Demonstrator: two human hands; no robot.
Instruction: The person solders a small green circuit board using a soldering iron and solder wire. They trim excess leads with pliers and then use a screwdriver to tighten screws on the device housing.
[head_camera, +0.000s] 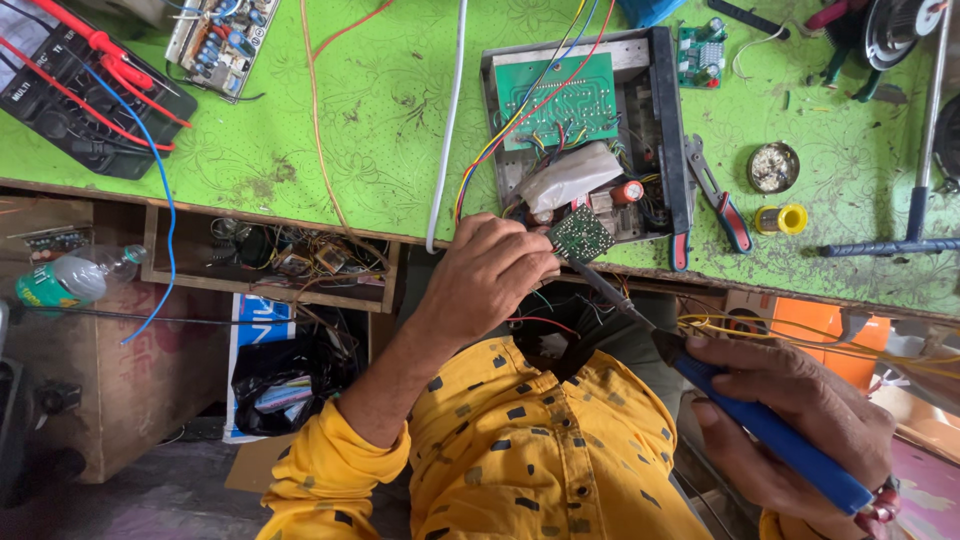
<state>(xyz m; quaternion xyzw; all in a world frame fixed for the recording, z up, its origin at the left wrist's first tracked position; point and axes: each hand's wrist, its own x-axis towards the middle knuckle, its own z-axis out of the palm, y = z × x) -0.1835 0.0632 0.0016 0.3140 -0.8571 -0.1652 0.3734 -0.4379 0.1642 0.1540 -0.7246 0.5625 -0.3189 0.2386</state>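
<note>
My left hand (492, 268) pinches a small green circuit board (581, 235) at the near edge of the green table (380, 130). My right hand (800, 420) grips a blue-handled soldering iron (770, 435). The iron's metal tip (597, 282) reaches up to the underside of the small board. Just beyond the board lies an open grey device chassis (585, 130) with a larger green circuit board (558, 100) and several coloured wires running into it.
A black multimeter with red probes (75, 90) lies at the far left. Pliers with red-blue handles (720, 200), a round tin (773, 167) and a yellow solder spool (780, 218) sit right of the chassis. An open drawer of parts (270, 255) is under the table edge.
</note>
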